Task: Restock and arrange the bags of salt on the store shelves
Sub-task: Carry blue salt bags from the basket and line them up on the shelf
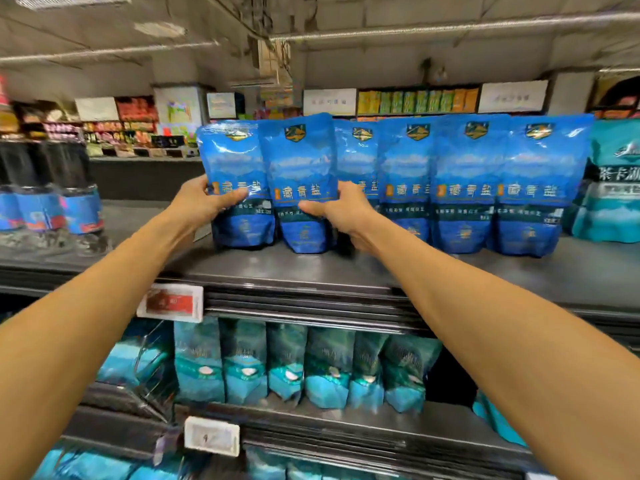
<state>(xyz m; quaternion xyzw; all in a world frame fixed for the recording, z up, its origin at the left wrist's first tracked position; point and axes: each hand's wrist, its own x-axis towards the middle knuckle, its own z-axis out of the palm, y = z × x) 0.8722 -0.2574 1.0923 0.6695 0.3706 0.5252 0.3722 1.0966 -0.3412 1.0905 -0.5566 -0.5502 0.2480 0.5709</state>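
Left hand (204, 202) grips first blue salt bag (239, 181); right hand (341, 211) grips second blue salt bag (301, 181) alongside. Four more blue bags (467, 181) stand right of the grip, on the top shelf (311, 271).

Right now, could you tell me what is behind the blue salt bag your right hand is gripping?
Behind the blue salt bag held by the right hand, another blue bag shows partly. Whether more bags stand behind it is hidden.

You see six blue salt bags (464, 181) standing upright in a row on the top shelf (311, 271), gold characters facing you. The second bag from 9 o'clock (301, 161) sits forward, overlapping its neighbours. Teal bags (287, 365) line the shelf at 6 o'clock.
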